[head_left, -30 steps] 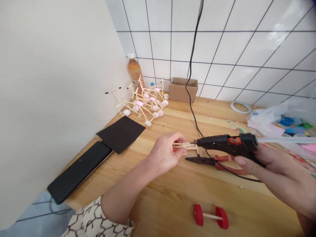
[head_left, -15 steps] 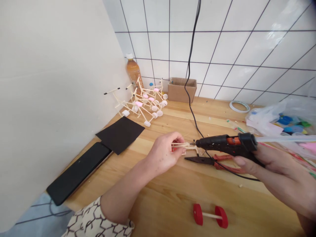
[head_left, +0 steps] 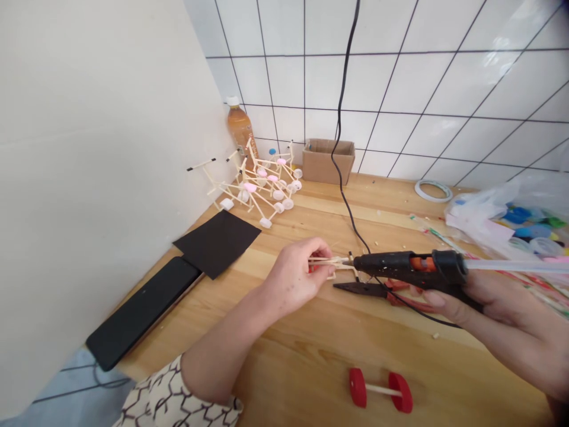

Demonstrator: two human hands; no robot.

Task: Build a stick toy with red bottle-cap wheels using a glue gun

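My left hand [head_left: 297,274] is closed in a pinch on a small frame of thin pale sticks [head_left: 338,265], held just above the wooden table [head_left: 284,356]. My right hand [head_left: 502,308] grips a black hot glue gun [head_left: 413,265] with an orange trigger and a clear glue stick out the back. The gun's nozzle touches the right end of the stick frame. Red-handled pliers [head_left: 386,290] lie on the table under the gun. A stick axle with two red wheels [head_left: 380,390] lies near the front edge.
Several finished stick models with white and pink caps [head_left: 262,184] stand at the back left by an orange drink bottle [head_left: 240,127]. A cardboard box [head_left: 329,160], tape roll [head_left: 433,191], bag of coloured caps [head_left: 520,222], black sheet [head_left: 217,240] and black phone [head_left: 142,308] also lie about. The gun's cord [head_left: 344,148] hangs down the tiled wall.
The glue gun has dropped slightly and levelled out, its nozzle staying at the stick frame. My left hand has barely moved.
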